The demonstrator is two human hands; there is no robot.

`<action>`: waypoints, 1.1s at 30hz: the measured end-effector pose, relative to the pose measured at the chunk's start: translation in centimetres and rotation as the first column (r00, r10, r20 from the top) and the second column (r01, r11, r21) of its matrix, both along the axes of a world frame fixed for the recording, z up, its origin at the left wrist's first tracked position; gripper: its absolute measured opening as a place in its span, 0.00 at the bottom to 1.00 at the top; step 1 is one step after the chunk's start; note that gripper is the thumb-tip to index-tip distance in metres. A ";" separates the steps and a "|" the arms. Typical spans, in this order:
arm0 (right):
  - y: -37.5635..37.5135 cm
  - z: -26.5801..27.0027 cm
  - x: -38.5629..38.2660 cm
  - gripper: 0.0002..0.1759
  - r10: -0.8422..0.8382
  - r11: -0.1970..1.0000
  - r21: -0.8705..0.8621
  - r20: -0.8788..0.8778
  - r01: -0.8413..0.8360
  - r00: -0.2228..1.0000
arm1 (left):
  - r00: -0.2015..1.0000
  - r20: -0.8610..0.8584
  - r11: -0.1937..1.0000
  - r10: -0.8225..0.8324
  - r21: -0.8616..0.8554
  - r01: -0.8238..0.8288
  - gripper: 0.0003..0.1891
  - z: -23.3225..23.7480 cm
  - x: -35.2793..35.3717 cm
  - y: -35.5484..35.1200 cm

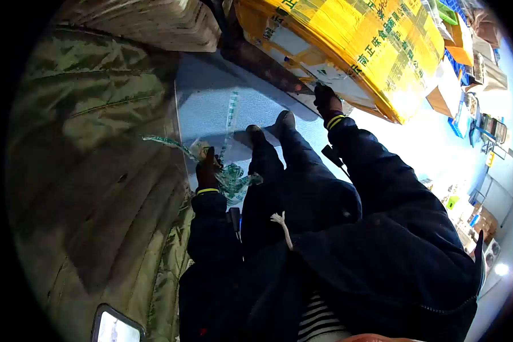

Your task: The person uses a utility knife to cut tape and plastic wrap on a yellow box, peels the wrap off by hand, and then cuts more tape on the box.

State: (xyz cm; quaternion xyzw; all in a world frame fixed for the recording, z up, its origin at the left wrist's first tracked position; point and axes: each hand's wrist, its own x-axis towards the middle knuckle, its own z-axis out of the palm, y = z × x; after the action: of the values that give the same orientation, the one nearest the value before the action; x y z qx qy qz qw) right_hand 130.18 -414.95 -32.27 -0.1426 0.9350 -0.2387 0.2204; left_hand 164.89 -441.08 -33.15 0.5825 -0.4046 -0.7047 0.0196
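My left hand [209,165] is closed around a crumpled bunch of clear tape with green print [233,181]. One strip of it sticks out to the left and another stretches up over the floor. My right hand [326,100] is at the lower edge of a big box wrapped in yellow tape [376,45], which has green characters printed on it. The fingers of that hand are dark and bent against the box's near side; whether they grip anything is hidden.
A green padded cover [97,171] fills the left side. Stacked flat cardboard [148,23] lies at the upper left. A lit screen [118,328] shows at the bottom left. Blue crates, cartons and a folding chair [492,130] stand at the right, on the pale floor.
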 end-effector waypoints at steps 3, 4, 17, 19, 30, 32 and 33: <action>-0.3 2.9 0.0 0.17 -0.358 0.704 -0.299 0.634 0.645 0.685 | 0.998 0.066 0.999 -0.009 0.046 0.006 0.12 1.4 -2.5 2.2; -0.1 3.7 -0.3 0.14 -0.403 0.618 -0.302 0.671 0.726 0.622 | 0.998 0.056 0.999 -0.005 0.053 0.002 0.12 2.4 -3.7 3.0; 2.0 6.0 0.1 0.14 -0.394 0.480 -0.759 0.262 0.441 0.881 | 0.990 -0.128 0.993 -0.052 0.100 0.065 0.12 2.4 -5.0 1.1; 2.8 5.7 -0.6 0.15 -0.320 0.610 -0.697 0.218 0.377 0.922 | 0.996 -0.084 0.997 -0.018 0.067 0.024 0.12 3.7 -5.2 1.2; 2.2 5.4 0.2 0.12 -0.485 0.569 -0.668 0.199 0.479 0.852 | 0.974 -0.206 0.996 -0.092 -0.006 0.093 0.09 4.6 -5.0 1.3; 2.8 4.5 0.1 0.12 -0.425 0.669 -0.651 0.061 0.359 0.903 | 0.968 -0.214 0.992 -0.128 -0.049 0.121 0.09 4.4 -4.8 1.3; 3.2 4.1 -0.1 0.12 -0.348 0.755 -0.614 -0.077 0.231 0.934 | 0.979 -0.185 0.996 -0.088 0.005 0.091 0.10 4.2 -4.8 1.3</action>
State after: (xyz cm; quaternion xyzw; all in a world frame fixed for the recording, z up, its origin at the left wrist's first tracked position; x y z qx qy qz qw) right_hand 130.10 -411.74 -28.13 -0.0791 0.8392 -0.5369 0.0362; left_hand 160.14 -439.77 -28.91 0.4959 -0.4222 -0.7585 0.0216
